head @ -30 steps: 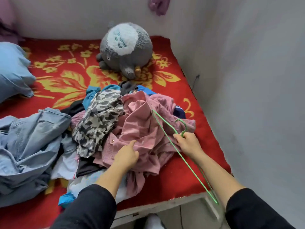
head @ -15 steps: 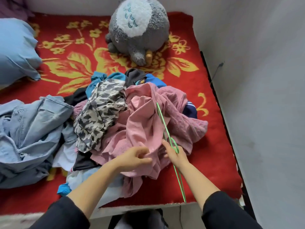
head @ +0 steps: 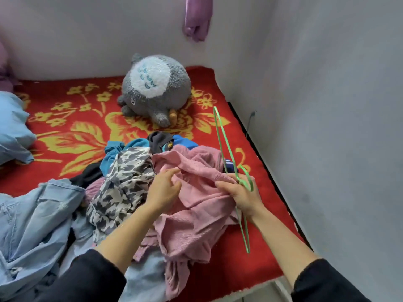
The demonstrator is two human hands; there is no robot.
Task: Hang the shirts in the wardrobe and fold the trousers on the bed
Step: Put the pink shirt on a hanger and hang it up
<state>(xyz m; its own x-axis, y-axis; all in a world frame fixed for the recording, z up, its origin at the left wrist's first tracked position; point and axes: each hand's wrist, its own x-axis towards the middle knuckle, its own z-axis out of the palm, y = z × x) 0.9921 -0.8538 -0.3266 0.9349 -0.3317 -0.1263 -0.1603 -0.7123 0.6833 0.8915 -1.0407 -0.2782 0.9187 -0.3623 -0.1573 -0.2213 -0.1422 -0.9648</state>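
Pink corduroy shirt (head: pixel 196 205) is lying on the mixed clothes heap (head: pixel 124 182) at the bed's near edge, not yet on the thin green wire hanger (head: pixel 226 153). Our right hand (head: pixel 242 197) is gripping the hanger plus a shirt fold; our left hand (head: pixel 163 190), fingers loosely spread, is touching the fabric. We're judging this early: nothing hung, pale blue denim trousers (head: pixel 32 225) lying unfolded near left. Wardrobe isn't showing. Red yellow-flowered blanket (head: pixel 76 131) is covering the bed, grey plush toy (head: pixel 154 86) sitting far, white walls (head: pixel 327 127) closing far and right.

no text, brand or number can be read. a small yellow mark (head: pixel 167 146) is seen on the dark garment (head: pixel 160 137), perhaps a logo, too blurred to be made out.
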